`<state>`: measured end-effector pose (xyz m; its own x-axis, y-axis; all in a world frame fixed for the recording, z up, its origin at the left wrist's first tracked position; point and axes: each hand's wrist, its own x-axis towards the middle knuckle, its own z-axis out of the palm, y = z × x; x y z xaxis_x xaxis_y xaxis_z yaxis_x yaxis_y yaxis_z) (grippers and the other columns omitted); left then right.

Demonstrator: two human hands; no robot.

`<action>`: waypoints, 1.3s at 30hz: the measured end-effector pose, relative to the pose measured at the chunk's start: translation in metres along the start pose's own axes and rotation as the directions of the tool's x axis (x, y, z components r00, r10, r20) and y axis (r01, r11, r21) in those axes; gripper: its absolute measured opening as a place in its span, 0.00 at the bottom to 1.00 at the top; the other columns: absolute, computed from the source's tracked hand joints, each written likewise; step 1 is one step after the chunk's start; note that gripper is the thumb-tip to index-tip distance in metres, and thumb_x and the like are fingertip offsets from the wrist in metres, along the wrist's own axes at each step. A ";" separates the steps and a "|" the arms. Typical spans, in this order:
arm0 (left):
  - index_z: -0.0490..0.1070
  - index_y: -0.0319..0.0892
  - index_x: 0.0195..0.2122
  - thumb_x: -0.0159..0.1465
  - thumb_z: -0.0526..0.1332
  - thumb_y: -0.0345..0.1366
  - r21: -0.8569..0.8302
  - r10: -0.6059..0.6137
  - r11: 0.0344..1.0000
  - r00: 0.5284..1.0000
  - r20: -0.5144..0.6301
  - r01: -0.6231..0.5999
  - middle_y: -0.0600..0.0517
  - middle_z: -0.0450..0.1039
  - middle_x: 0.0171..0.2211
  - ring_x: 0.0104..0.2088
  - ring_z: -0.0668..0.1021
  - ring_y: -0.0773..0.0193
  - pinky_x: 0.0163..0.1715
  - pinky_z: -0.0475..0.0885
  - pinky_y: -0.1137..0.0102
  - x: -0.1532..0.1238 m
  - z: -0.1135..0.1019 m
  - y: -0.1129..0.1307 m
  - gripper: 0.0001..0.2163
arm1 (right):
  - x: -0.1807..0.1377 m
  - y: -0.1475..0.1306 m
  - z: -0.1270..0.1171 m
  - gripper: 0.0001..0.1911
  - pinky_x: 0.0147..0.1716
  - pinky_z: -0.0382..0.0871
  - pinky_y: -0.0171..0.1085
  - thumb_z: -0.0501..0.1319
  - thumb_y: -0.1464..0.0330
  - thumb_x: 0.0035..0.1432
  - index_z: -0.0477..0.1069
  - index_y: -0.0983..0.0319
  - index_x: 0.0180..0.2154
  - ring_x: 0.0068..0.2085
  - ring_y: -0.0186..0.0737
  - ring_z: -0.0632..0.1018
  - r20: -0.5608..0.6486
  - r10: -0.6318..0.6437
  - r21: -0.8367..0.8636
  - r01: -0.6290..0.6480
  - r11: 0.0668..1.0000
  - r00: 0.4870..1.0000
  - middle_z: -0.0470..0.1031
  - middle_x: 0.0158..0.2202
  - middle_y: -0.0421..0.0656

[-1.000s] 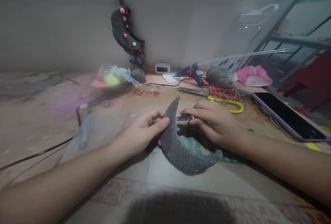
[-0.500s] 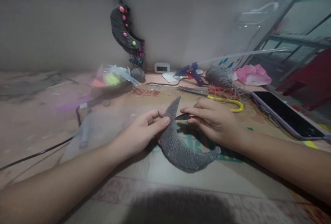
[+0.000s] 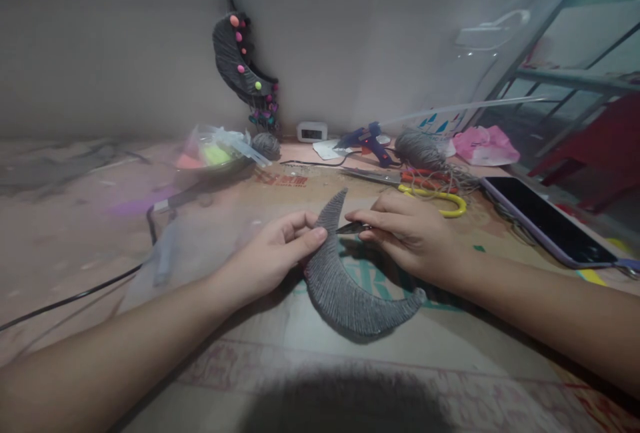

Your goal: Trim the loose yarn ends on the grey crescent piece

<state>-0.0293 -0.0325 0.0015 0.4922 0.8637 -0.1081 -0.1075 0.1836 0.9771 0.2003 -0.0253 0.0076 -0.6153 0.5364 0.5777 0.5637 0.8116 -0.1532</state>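
A crescent moon wrapped in grey yarn [image 3: 353,296] is tilted over the cardboard, its upper horn pointing up. My left hand [image 3: 285,246] pinches its outer edge near the upper horn, thumb on the front face. Between thumb and fingertips, my right hand [image 3: 413,236] grips a small dark pointed metal tool [image 3: 351,227]. The tool's tip is at the inner curve of the crescent, close to my left thumb; whether it touches the yarn I cannot tell. The rest of the tool is hidden in my right hand.
Behind my hands lie scissors [image 3: 440,203], a blue glue gun [image 3: 373,143], grey yarn [image 3: 420,147] and a small white clock [image 3: 312,131]. A phone [image 3: 547,219] lies at right, a bowl of bright pieces [image 3: 215,156] at left. A decorated crescent [image 3: 230,53] hangs on the wall.
The crescent sits very slightly lower and further left, with both hands still holding as before. The whole view has shifted a little.
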 end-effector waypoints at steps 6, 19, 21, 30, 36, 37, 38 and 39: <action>0.66 0.39 0.32 0.59 0.65 0.41 0.018 0.012 1.000 1.000 -0.001 -0.012 0.59 0.64 0.22 0.21 0.65 0.75 0.22 0.60 0.79 0.000 0.000 -0.002 0.11 | 0.001 0.000 0.000 0.13 0.30 0.63 0.36 0.56 0.69 0.64 0.75 0.66 0.47 0.31 0.37 0.71 0.003 -0.001 0.027 0.001 1.000 1.000 0.71 0.29 0.45; 0.66 0.40 0.31 0.59 0.65 0.41 0.003 0.034 0.999 0.999 -0.014 -0.034 0.60 0.63 0.20 0.18 0.64 0.75 0.19 0.57 0.77 0.000 0.003 -0.001 0.11 | -0.001 -0.001 0.000 0.14 0.31 0.64 0.37 0.56 0.67 0.64 0.74 0.67 0.47 0.33 0.38 0.71 -0.007 0.005 0.010 -0.004 1.000 1.000 0.71 0.31 0.46; 0.66 0.40 0.30 0.59 0.65 0.42 0.008 0.038 0.999 0.999 -0.012 -0.038 0.60 0.63 0.19 0.18 0.65 0.75 0.19 0.58 0.77 0.001 0.003 -0.001 0.12 | -0.001 0.000 0.001 0.14 0.32 0.64 0.37 0.57 0.68 0.64 0.74 0.67 0.47 0.33 0.38 0.71 -0.009 0.008 0.012 -0.008 1.000 1.000 0.71 0.32 0.46; 0.66 0.39 0.32 0.58 0.64 0.43 0.035 0.034 0.999 0.999 -0.017 -0.033 0.60 0.63 0.21 0.20 0.65 0.74 0.20 0.58 0.77 0.001 0.004 -0.001 0.12 | 0.000 -0.001 0.000 0.13 0.31 0.64 0.36 0.56 0.68 0.64 0.74 0.66 0.47 0.33 0.38 0.72 -0.003 -0.008 0.005 0.008 1.000 1.000 0.72 0.32 0.46; 0.67 0.39 0.32 0.57 0.66 0.43 0.018 0.021 1.000 0.999 -0.028 -0.020 0.58 0.65 0.23 0.21 0.65 0.74 0.21 0.59 0.77 0.001 0.003 -0.001 0.13 | 0.001 -0.001 0.000 0.13 0.29 0.62 0.35 0.55 0.67 0.65 0.75 0.64 0.46 0.31 0.37 0.70 0.007 -0.009 -0.028 0.009 1.000 1.000 0.71 0.29 0.44; 0.67 0.39 0.32 0.58 0.66 0.43 0.016 0.023 1.000 0.999 -0.025 -0.022 0.59 0.65 0.23 0.21 0.65 0.74 0.21 0.59 0.77 0.001 0.002 -0.001 0.12 | 0.001 -0.001 0.000 0.13 0.29 0.62 0.35 0.55 0.67 0.65 0.75 0.63 0.46 0.31 0.37 0.70 0.008 -0.004 -0.026 0.005 1.000 1.000 0.70 0.29 0.43; 0.67 0.40 0.32 0.58 0.66 0.42 0.017 0.027 1.000 0.999 -0.022 -0.026 0.59 0.65 0.23 0.21 0.65 0.74 0.21 0.58 0.77 0.001 0.002 -0.001 0.12 | 0.001 -0.001 0.000 0.13 0.29 0.62 0.35 0.55 0.67 0.65 0.75 0.63 0.46 0.30 0.36 0.70 0.007 0.000 -0.021 0.000 1.000 1.000 0.70 0.28 0.43; 0.67 0.40 0.32 0.58 0.65 0.42 0.021 0.032 0.999 0.999 -0.017 -0.031 0.59 0.65 0.22 0.20 0.65 0.74 0.21 0.58 0.77 0.001 0.002 -0.002 0.12 | 0.001 -0.001 0.000 0.13 0.29 0.62 0.35 0.55 0.68 0.65 0.75 0.63 0.46 0.30 0.36 0.70 0.008 0.003 -0.014 -0.003 1.000 1.000 0.70 0.28 0.43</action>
<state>-0.0271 -0.0330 0.0001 0.4737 0.8770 -0.0803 -0.1046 0.1465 0.9837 0.1995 -0.0255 0.0086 -0.6181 0.5406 0.5707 0.5733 0.8067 -0.1433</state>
